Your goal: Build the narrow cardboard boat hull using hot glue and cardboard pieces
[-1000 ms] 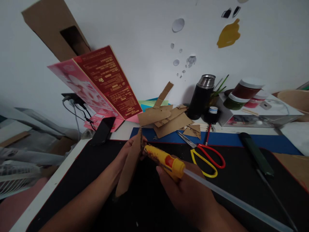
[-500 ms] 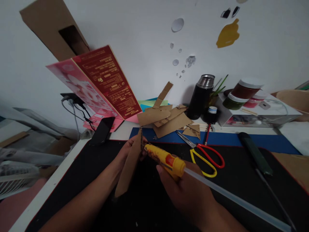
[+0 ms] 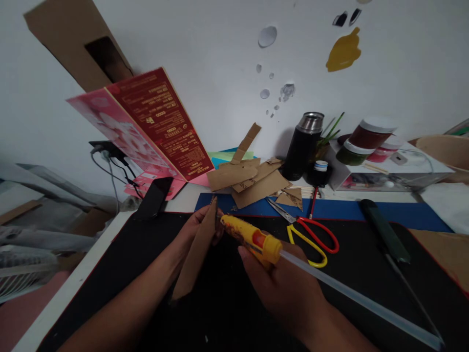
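My left hand [image 3: 193, 226] is closed on a long, narrow cardboard piece [image 3: 196, 256], tilted with its upper end away from me. The cardboard hides part of the fingers. In my right hand [image 3: 284, 288] is a yellow hot glue gun [image 3: 244, 233], its nozzle pointing left at the cardboard's upper edge; I cannot tell whether the tip touches. A long translucent glue stick [image 3: 351, 296] sticks out of the gun's back toward the lower right. Scissors [image 3: 311, 234] with one red and one yellow handle lie just beyond my right hand.
Cardboard scraps [image 3: 252, 181] are heaped at the back. Behind the scissors stands a black thermos [image 3: 302, 146]. To the right lies a dark green tool [image 3: 384, 230] with a cord. A phone [image 3: 154, 198] leans at the left, near a red and pink folder [image 3: 157, 127]. Paint jars [image 3: 370, 134] stand on a white box.
The glue gun's nozzle has tipped up very slightly beside the cardboard. Both hands keep their hold, and the whole view has shifted a little.
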Motion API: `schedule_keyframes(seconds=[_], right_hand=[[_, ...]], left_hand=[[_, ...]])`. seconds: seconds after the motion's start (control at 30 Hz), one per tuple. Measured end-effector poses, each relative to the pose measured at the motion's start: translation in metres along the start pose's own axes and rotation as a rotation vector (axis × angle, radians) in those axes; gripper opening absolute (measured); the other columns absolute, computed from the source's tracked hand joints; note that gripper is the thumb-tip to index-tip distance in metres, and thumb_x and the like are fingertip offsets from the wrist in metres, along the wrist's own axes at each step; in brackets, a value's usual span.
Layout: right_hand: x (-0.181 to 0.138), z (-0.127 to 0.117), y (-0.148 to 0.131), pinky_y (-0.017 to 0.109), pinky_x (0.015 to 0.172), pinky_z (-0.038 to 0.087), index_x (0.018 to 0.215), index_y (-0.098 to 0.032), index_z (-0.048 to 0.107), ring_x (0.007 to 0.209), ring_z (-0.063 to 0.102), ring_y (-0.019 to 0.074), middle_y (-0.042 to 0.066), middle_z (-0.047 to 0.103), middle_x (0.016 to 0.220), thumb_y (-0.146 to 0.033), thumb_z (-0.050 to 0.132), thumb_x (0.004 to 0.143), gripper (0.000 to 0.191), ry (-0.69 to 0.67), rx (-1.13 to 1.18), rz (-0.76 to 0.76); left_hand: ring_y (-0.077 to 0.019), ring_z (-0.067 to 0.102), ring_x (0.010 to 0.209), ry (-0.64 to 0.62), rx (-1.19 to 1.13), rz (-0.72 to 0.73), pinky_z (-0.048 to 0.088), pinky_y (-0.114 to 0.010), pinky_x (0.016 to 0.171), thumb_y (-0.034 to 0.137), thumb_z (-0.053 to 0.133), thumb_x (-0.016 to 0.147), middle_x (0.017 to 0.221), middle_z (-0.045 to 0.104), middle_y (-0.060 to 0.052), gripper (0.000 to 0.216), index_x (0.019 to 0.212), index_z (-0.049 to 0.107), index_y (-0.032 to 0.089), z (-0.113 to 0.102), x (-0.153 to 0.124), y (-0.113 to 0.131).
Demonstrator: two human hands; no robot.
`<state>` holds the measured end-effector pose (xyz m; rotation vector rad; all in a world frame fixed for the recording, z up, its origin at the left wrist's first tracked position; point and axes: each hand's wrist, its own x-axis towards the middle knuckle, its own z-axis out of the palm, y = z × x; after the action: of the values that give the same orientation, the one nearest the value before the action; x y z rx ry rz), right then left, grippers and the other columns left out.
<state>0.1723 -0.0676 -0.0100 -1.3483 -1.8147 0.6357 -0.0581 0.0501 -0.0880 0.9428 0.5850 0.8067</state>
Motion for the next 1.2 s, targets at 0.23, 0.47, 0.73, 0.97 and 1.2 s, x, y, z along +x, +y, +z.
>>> schedule_keyframes(seconds=[0.23,0.47,0.73,0.97,1.2], right_hand=[[-0.0001,0.0022,0.0034,0.031,0.063,0.057,0.098,-0.023,0.075,0.073,0.077,0.0244,0.006,0.08,0.083,-0.04,0.053,0.105,0.029,0.013,-0.009,-0.001],[0.0026,0.0001,-0.0016,0.034,0.067,0.057,0.101,-0.021,0.076,0.078,0.079,0.0261,0.008,0.081,0.085,-0.036,0.051,0.104,0.029,0.037,0.005,-0.006],[0.0034,0.0007,0.002,0.03,0.064,0.056,0.095,-0.022,0.075,0.073,0.078,0.0237,0.006,0.081,0.083,-0.037,0.053,0.104,0.028,0.051,0.011,-0.01],[0.0023,0.0012,0.0034,0.031,0.064,0.054,0.097,-0.021,0.075,0.074,0.079,0.0245,0.006,0.08,0.081,-0.035,0.054,0.105,0.026,0.071,-0.015,-0.036],[0.0034,-0.0004,-0.0003,0.028,0.059,0.05,0.091,-0.021,0.073,0.066,0.076,0.0215,0.004,0.077,0.072,-0.035,0.054,0.104,0.026,0.084,0.001,-0.022]], left_hand=[[-0.0168,0.064,0.046,-0.068,-0.001,0.032,0.049,-0.021,0.042,0.039,0.091,0.078,0.061,0.071,-0.001,0.035,0.101,0.073,0.019,-0.0032,0.0003,-0.0033],[-0.0169,0.065,0.048,-0.112,0.009,0.032,0.048,-0.021,0.043,0.04,0.089,0.079,0.064,0.073,0.0,0.036,0.104,0.073,0.019,-0.003,0.0001,-0.0013],[-0.0156,0.065,0.05,-0.117,0.025,0.028,0.048,-0.021,0.045,0.036,0.087,0.083,0.065,0.072,-0.003,0.029,0.098,0.073,0.016,-0.0008,-0.001,-0.0019],[-0.016,0.064,0.046,-0.132,0.025,0.051,0.047,-0.021,0.043,0.04,0.088,0.082,0.061,0.071,-0.002,0.031,0.092,0.072,0.015,0.0002,0.0012,-0.0034],[-0.0154,0.063,0.047,-0.147,0.035,0.038,0.046,-0.021,0.043,0.038,0.088,0.082,0.062,0.07,-0.002,0.03,0.093,0.07,0.016,-0.0033,0.0001,-0.005]])
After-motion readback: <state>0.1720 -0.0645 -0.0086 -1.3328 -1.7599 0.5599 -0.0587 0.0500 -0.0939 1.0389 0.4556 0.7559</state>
